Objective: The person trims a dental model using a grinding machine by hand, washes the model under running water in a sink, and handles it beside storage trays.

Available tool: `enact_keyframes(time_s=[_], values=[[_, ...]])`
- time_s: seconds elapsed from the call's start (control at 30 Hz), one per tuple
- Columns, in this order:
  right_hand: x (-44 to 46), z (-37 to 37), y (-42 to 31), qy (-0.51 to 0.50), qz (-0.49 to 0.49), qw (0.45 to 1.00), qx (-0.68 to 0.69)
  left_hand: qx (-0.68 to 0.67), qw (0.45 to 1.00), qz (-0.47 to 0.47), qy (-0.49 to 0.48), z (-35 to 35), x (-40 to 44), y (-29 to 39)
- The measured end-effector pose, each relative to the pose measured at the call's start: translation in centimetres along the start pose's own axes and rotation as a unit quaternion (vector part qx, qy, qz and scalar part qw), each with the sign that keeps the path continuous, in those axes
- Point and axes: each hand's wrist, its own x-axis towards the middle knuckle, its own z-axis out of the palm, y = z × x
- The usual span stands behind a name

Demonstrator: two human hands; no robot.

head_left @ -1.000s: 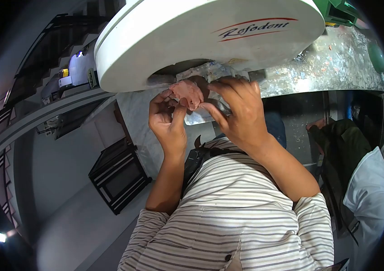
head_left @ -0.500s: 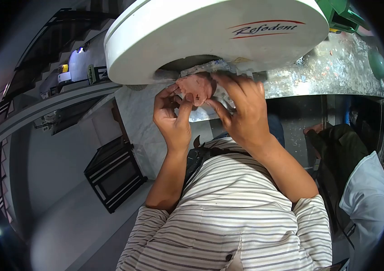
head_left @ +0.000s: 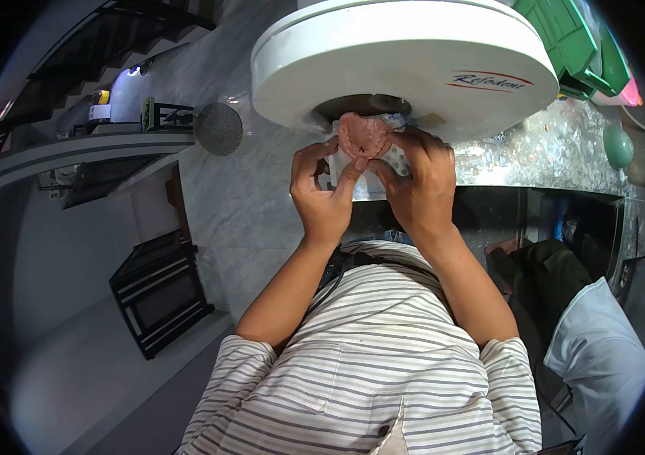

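Observation:
A pink, horseshoe-shaped dental piece [head_left: 363,136] with a small dark mark near its lower edge is held up between my two hands. My left hand [head_left: 324,186] pinches its lower left edge with thumb and fingers. On the other side, my right hand [head_left: 422,178] grips the right edge, thumb below and fingers above. Just behind the piece is the dark opening in the underside of a white rounded machine housing [head_left: 406,76] with "Rofodent"-like lettering. Part of a pale tray or sheet shows beneath the hands.
A speckled, stained worktop [head_left: 557,152] runs to the right, with a green round object [head_left: 618,147] on it and green bins [head_left: 565,45] behind. At the lower right sits another person, with a pale sleeve [head_left: 603,334]. A round grey disc [head_left: 218,129] lies at left.
The view has shifted, so housing and hands appear farther right and the housing's rim shows more. The pink piece has turned, and its horseshoe shape now faces the camera. Both hands still hold it.

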Motion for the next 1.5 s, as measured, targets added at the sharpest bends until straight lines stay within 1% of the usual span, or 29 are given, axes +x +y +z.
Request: enact_keyframes(time_s=[0.03,0.07,0.1,0.2,0.27,0.4,0.53,0.67,0.77,0.9,0.97,1.03,1.1,1.2,1.27,1.4,1.5], values=[[0.0,0.2,0.0,-0.002,-0.006,1.000,-0.003,0.019,1.000,0.008,0.005,0.1,-0.1,0.0],[0.0,0.3,0.0,0.018,-0.014,1.000,-0.003,0.038,0.999,0.017,0.010,0.3,-0.1,0.0],[-0.1,0.5,0.0,0.039,-0.020,0.999,-0.002,0.035,0.999,0.016,0.013,0.4,-0.1,-0.3],[-0.1,1.0,-0.1,0.057,-0.027,0.998,0.010,0.007,0.999,0.040,0.028,0.8,-0.2,-0.8],[-0.2,1.2,-0.1,0.055,-0.027,0.998,0.014,-0.004,0.998,0.045,0.041,1.0,0.1,-0.3],[-0.2,1.5,0.0,0.058,-0.024,0.998,0.021,0.003,0.999,0.035,0.029,0.9,0.1,0.1],[0.1,1.4,0.1,0.066,-0.032,0.997,0.016,0.018,0.998,0.056,0.027,0.9,0.3,-0.2],[0.6,1.0,0.1,0.045,-0.022,0.999,0.010,0.017,0.997,0.072,0.026,0.9,0.5,0.0],[0.7,1.1,0.2,0.044,-0.018,0.999,0.006,0.020,0.998,0.060,0.023,0.8,0.5,0.2],[0.8,1.1,0.2,0.047,-0.011,0.999,0.007,0.027,0.997,0.069,0.023,0.9,0.6,0.4],[0.8,1.1,0.3,0.051,-0.014,0.999,0.005,0.009,0.999,0.042,0.024,1.1,0.5,0.5],[0.8,1.1,0.2,0.055,-0.017,0.998,0.002,0.016,0.999,0.042,0.027,1.2,0.5,0.4],[0.8,1.2,-0.1,0.058,0.008,0.998,-0.004,0.023,0.998,0.042,0.029,1.2,0.5,0.5],[0.8,1.3,-0.2,0.076,0.003,0.997,-0.022,0.004,0.998,0.057,0.038,1.3,0.6,0.7],[0.6,1.3,-0.2,0.076,0.000,0.997,-0.020,0.030,0.996,0.074,0.034,1.1,0.7,0.8],[0.4,1.7,0.1,0.084,-0.014,0.996,-0.011,0.023,0.996,0.074,0.035,1.0,0.8,0.7],[0.6,1.2,-0.4,0.076,0.001,0.997,-0.023,0.026,0.996,0.080,0.036,1.0,0.8,0.5]])
